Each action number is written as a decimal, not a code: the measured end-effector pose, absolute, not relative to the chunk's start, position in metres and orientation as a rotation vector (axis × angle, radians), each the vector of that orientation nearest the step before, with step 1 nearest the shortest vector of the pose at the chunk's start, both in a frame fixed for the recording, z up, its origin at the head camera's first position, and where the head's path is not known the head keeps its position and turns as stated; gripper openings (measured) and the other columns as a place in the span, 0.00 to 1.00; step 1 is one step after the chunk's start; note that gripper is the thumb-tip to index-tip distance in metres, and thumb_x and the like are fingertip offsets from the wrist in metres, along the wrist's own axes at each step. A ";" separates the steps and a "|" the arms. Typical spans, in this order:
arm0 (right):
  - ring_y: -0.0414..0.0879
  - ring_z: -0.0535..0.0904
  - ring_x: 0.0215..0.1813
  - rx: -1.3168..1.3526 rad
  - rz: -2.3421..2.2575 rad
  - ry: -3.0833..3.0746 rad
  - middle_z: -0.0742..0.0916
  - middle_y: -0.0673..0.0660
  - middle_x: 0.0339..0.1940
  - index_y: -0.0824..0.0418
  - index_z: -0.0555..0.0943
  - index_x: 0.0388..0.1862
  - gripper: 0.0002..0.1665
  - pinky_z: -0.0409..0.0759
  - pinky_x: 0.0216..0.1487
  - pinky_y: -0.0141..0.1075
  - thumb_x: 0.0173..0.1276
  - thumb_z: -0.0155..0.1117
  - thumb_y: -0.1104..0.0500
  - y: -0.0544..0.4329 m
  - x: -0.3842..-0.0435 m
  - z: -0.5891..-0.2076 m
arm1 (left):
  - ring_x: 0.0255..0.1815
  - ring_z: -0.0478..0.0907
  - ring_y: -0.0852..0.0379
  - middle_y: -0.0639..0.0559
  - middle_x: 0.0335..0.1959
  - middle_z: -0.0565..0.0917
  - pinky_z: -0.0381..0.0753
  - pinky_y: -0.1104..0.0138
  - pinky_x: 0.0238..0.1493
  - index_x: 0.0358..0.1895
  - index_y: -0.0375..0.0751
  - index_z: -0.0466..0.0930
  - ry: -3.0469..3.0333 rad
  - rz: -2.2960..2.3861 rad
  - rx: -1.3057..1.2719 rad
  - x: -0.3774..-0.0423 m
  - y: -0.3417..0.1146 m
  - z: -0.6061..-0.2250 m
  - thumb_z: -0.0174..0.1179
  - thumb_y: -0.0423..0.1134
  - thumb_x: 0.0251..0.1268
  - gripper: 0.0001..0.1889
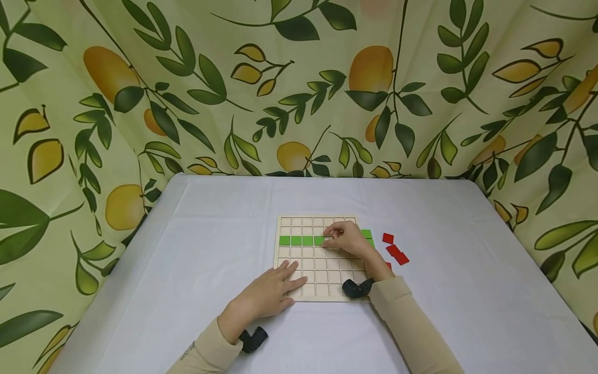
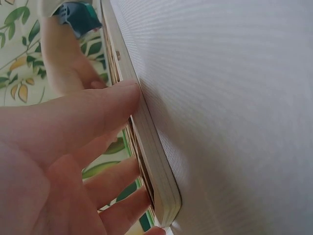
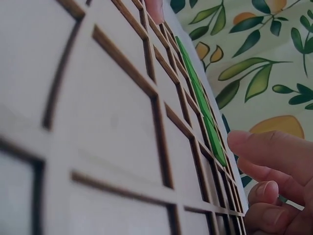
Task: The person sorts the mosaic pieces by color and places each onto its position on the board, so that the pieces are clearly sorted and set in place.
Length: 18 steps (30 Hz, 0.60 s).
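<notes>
A pale wooden grid board [image 1: 322, 290] lies on the table, with several green square tiles [image 1: 296, 240] in a row from its left side. My left hand [image 1: 266, 292] rests on its lower left corner, fingers spread; in the left wrist view the thumb [image 2: 112, 100] touches the board's edge. Over the row's right end is my right hand [image 1: 348, 239], with thumb and index finger apart. No tile shows between its fingers in the right wrist view, where the green row [image 3: 200, 105] ends near a fingertip [image 3: 239, 139]. The right hand and forearm hide part of the board.
More green tiles [image 1: 366, 234] lie at the board's right edge, partly behind the right arm. Several red tiles [image 1: 388, 238] are scattered to the right on the white tablecloth [image 1: 467, 291]. A leaf-patterned curtain [image 1: 299, 104] surrounds the table's back and sides.
</notes>
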State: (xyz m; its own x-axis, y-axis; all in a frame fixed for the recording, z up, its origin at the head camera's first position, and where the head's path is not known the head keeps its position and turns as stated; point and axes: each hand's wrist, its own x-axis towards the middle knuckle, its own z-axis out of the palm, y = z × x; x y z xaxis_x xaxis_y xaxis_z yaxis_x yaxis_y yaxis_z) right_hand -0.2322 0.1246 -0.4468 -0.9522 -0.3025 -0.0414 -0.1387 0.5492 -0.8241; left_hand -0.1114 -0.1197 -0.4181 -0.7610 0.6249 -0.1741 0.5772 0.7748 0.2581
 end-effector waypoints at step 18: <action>0.42 0.66 0.27 -0.338 -1.357 2.587 0.73 0.49 0.20 0.67 0.85 0.39 0.13 0.64 0.27 0.28 0.56 0.73 0.61 0.153 -0.229 -0.442 | 0.78 0.57 0.43 0.44 0.77 0.61 0.66 0.49 0.74 0.70 0.55 0.67 2.710 0.247 0.894 -0.112 -0.117 -0.416 0.56 0.46 0.69 0.26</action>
